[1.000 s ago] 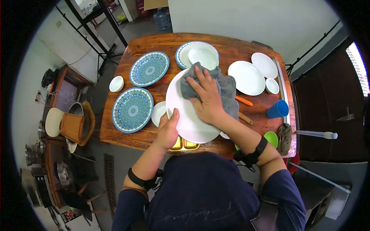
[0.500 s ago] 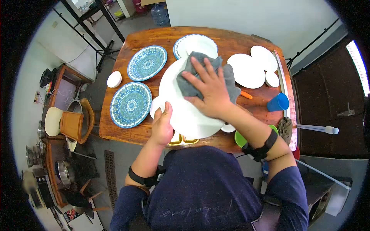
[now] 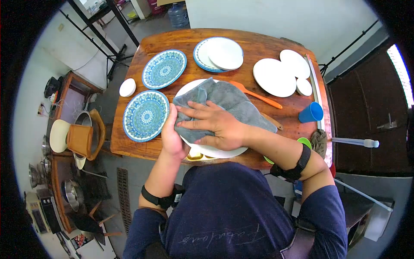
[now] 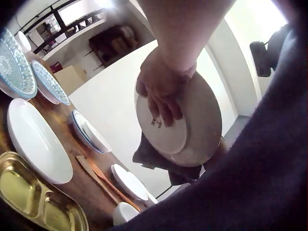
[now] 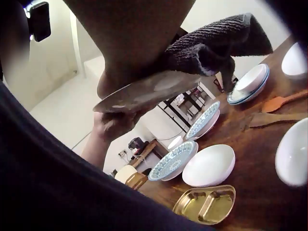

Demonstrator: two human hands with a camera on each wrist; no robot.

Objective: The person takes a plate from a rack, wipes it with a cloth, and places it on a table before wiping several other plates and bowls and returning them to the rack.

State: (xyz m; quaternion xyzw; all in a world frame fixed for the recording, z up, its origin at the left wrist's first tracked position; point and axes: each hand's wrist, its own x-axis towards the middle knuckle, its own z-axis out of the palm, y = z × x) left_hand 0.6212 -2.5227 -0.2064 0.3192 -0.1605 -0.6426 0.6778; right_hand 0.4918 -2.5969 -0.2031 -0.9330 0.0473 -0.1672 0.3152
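Note:
A large white plate (image 3: 224,153) is held above the table's near side, a grey cloth (image 3: 228,101) spread over most of its top. The left hand (image 3: 173,137) grips its left edge, thumb up along the rim; in the left wrist view the fingers of that hand (image 4: 166,86) lie under the plate (image 4: 204,120), against its base. The right hand (image 3: 217,127) presses flat on the cloth, fingers spread and pointing left. From the right wrist view, the plate (image 5: 149,91) is seen edge-on, with the cloth (image 5: 216,45) hanging beyond its rim.
Blue patterned plates (image 3: 146,115) and a small white bowl (image 3: 127,87) stand left. A bowl on plates (image 3: 225,54) is at the back. White plates (image 3: 274,77), an orange utensil (image 3: 263,99) and a blue cup (image 3: 311,112) lie right. A gold tray (image 5: 207,204) sits near the front edge.
The right hand and cloth have moved left and nearer the body across the plate. The cloth now spreads wider, and the orange utensil shows more fully. The left hand has shifted slightly left.

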